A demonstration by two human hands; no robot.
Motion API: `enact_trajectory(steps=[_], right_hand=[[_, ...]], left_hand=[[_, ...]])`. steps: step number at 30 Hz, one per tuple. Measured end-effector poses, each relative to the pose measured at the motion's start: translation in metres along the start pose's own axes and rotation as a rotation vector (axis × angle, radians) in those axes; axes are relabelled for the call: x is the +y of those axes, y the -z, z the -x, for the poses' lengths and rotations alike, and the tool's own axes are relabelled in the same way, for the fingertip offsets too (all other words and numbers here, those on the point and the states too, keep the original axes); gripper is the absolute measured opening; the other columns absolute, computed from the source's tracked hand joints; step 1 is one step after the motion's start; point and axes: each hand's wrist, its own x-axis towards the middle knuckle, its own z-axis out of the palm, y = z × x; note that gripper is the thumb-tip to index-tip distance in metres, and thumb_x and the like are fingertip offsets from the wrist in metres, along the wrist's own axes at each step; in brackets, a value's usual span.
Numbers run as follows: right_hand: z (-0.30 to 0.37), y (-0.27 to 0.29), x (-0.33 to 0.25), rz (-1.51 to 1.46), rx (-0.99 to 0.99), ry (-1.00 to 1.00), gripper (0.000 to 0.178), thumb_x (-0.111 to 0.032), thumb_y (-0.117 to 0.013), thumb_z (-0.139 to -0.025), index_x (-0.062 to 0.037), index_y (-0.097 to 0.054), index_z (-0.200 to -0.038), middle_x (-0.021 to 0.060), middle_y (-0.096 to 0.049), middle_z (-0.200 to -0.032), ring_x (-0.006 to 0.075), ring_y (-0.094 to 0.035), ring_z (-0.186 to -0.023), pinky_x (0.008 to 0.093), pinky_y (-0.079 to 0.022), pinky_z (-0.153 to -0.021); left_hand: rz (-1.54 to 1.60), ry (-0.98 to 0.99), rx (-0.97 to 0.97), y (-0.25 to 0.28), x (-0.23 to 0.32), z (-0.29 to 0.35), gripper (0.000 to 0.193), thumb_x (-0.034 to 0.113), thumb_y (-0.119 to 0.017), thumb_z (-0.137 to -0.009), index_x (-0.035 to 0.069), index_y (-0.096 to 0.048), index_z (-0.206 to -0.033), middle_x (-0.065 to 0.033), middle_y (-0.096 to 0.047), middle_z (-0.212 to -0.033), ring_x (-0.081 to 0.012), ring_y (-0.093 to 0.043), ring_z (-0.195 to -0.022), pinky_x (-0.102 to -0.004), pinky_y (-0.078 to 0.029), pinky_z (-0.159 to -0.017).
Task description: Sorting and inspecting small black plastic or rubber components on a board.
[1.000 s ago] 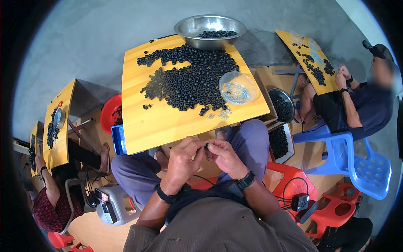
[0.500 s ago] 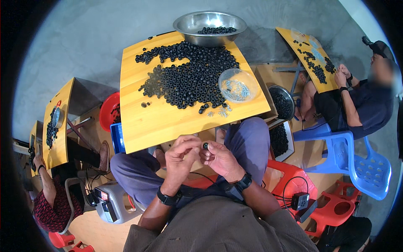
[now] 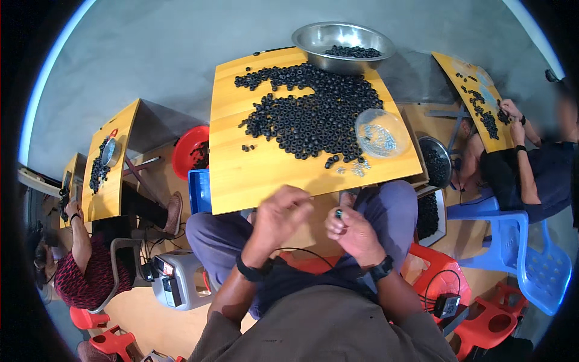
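Observation:
Above my lap, my right hand (image 3: pixel 357 236) pinches a small black ring-shaped part (image 3: pixel 339 213) between thumb and fingers. My left hand (image 3: pixel 280 217) hovers beside it, over the near edge of the yellow table (image 3: pixel 238 181). Its fingers are bent and smeared by motion, so I cannot make out whether they grip anything. Many more black ring-shaped parts (image 3: pixel 307 123) cover the middle of the tabletop in a broad pile. At the table's right, a clear plastic tub (image 3: pixel 400 123) contains small shiny metal pieces, and some more metal pieces (image 3: pixel 360 169) lie loose in front of it.
A steel bowl (image 3: pixel 304 42) with black parts stands at the table's far edge. To the left are a red basin (image 3: pixel 183 160) and a blue bin (image 3: pixel 199 190). Another steel bowl (image 3: pixel 445 151) and a blue chair (image 3: pixel 500 232) are right. Co-workers sit at tables on both sides.
My hands, close together before, have come apart. The left hand has lifted toward the table edge; the right still holds its black part. The whole view has shifted, moving the scene rightward.

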Motion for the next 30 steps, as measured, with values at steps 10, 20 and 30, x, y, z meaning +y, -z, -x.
enact_trajectory(steps=[10,20,30], right_hand=[[0.034,0.028,-0.051,0.082,0.083,0.216,0.028,-0.029,-0.068,-0.096,-0.005,-0.056,-0.09,-0.0012,-0.045,-0.079,0.0128,-0.045,-0.076,0.0281,-0.039,-0.067],[0.033,0.02,-0.04,0.146,0.074,0.18,0.026,-0.028,-0.064,-0.098,-0.0047,-0.057,-0.092,0.0002,-0.048,-0.081,0.0113,-0.046,-0.078,0.0262,-0.04,-0.068],[0.001,-0.021,0.007,0.144,0.093,-0.001,0.031,-0.027,-0.06,-0.102,0.0,-0.065,-0.117,0.0053,-0.064,-0.105,0.015,-0.061,-0.095,0.0287,-0.05,-0.076]], left_hand=[[-0.817,0.029,0.3,0.097,-0.085,-0.094,0.024,0.015,-0.076,-0.079,0.001,-0.076,-0.098,-0.0142,-0.069,-0.081,-0.0296,-0.068,-0.072,-0.039,-0.055,-0.069],[-0.507,-0.113,0.203,0.065,-0.074,-0.092,0.012,0.006,-0.073,-0.084,0.0,-0.077,-0.094,-0.0116,-0.072,-0.086,-0.0214,-0.067,-0.069,-0.0321,-0.055,-0.067],[0.396,0.23,-0.067,-0.001,0.007,0.009,0.02,-0.001,-0.076,-0.088,0.0,-0.075,-0.108,-0.0064,-0.073,-0.101,-0.0144,-0.068,-0.093,-0.0283,-0.056,-0.085]])
